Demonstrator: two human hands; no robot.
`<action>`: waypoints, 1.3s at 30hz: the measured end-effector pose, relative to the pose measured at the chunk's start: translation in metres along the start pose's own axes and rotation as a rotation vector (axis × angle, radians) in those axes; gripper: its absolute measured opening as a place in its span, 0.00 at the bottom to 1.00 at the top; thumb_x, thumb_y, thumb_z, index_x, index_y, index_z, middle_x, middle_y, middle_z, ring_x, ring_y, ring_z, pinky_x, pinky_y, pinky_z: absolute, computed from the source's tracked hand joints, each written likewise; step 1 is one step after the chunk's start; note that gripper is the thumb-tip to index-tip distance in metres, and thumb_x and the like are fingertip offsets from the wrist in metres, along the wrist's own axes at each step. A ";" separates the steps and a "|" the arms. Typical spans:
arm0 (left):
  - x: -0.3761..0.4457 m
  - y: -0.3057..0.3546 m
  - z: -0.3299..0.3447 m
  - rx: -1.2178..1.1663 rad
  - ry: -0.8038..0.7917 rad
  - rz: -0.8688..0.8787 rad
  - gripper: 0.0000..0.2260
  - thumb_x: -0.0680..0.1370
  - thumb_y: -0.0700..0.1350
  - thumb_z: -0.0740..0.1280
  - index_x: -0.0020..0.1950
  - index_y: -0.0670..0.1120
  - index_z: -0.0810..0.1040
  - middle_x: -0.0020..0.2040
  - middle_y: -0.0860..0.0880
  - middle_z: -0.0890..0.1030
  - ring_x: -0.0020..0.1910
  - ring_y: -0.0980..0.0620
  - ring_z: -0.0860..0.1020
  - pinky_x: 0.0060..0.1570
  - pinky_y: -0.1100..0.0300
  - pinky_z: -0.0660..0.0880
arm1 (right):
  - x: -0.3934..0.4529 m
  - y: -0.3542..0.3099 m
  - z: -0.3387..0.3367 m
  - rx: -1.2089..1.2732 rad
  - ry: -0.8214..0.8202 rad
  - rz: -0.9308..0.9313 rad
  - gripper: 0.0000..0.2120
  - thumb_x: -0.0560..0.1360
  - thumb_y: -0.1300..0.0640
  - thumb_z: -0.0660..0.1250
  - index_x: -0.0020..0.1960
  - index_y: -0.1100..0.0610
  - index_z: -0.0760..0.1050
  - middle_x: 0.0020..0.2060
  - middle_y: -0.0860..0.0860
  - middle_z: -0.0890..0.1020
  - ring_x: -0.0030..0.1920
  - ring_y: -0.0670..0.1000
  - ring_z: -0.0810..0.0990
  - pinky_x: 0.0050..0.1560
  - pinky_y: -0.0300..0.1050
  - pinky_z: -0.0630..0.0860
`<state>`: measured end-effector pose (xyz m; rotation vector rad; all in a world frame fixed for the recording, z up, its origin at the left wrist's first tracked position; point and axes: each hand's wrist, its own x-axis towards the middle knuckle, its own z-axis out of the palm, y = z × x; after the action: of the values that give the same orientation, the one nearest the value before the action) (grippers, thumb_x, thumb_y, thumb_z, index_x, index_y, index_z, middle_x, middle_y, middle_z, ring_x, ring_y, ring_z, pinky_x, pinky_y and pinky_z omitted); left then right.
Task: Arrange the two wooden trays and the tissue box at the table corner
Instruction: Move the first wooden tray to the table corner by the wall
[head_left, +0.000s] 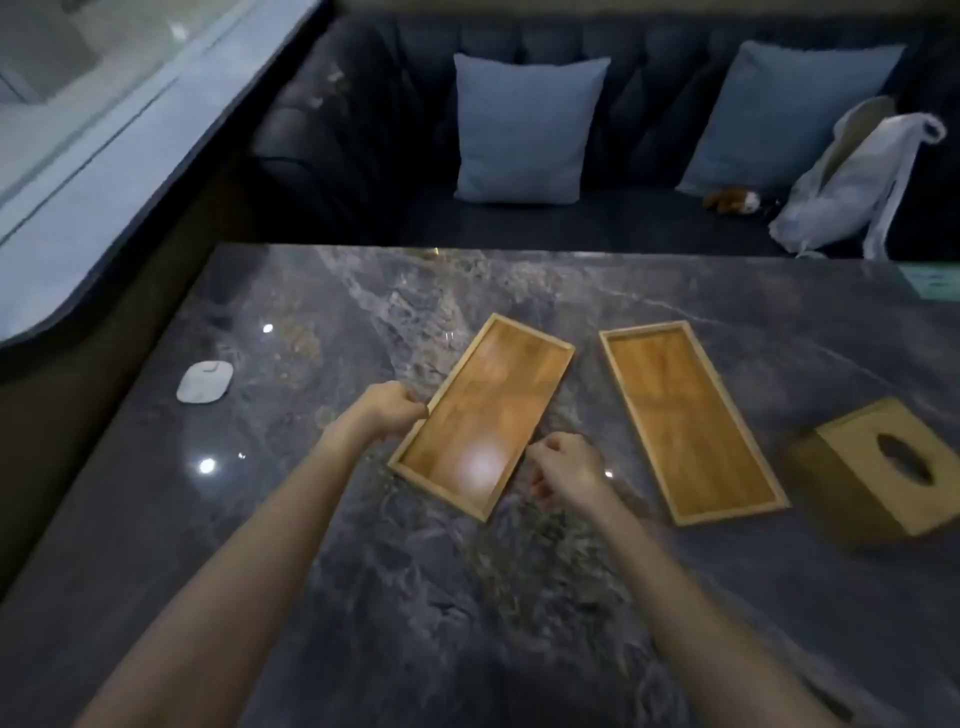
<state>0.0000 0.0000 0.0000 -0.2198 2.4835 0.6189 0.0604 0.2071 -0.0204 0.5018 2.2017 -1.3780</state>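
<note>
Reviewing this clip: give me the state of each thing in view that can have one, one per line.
Left tray: empty, flat on the table, angled, held at both long edges.
Right tray: empty, flat, untouched.
Tissue box: upright, slot on top, no tissue showing, untouched.
Left hand: grip closed on the left tray's left edge.
Right hand: grip closed at the left tray's right edge.
White bag: slumped on the sofa.

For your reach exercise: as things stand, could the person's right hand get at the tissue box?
Probably yes. The right hand sits beside the left tray; only the flat, empty right tray lies between it and the tissue box, low enough to pass over.
</note>
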 end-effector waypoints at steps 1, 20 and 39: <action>0.003 -0.005 0.005 0.030 0.000 0.006 0.13 0.76 0.44 0.59 0.46 0.37 0.79 0.49 0.38 0.83 0.51 0.40 0.80 0.36 0.59 0.73 | 0.004 0.007 0.006 0.038 0.031 0.014 0.11 0.73 0.58 0.61 0.32 0.58 0.72 0.26 0.57 0.78 0.28 0.59 0.79 0.29 0.49 0.77; 0.009 -0.039 0.071 -0.099 0.354 0.009 0.12 0.78 0.44 0.60 0.54 0.42 0.79 0.49 0.37 0.75 0.50 0.38 0.75 0.49 0.49 0.72 | 0.020 0.035 0.065 -0.121 0.177 0.031 0.23 0.77 0.54 0.60 0.69 0.55 0.57 0.42 0.60 0.83 0.36 0.58 0.82 0.34 0.50 0.79; -0.025 -0.085 0.036 -0.291 0.368 0.097 0.11 0.77 0.41 0.61 0.51 0.38 0.81 0.48 0.36 0.84 0.49 0.40 0.80 0.44 0.57 0.67 | -0.012 0.011 0.093 0.087 0.234 -0.112 0.25 0.73 0.57 0.65 0.69 0.53 0.66 0.61 0.55 0.78 0.58 0.55 0.77 0.63 0.53 0.72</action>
<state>0.0626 -0.0568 -0.0447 -0.3529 2.7564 1.0653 0.0953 0.1266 -0.0556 0.6061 2.3954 -1.5477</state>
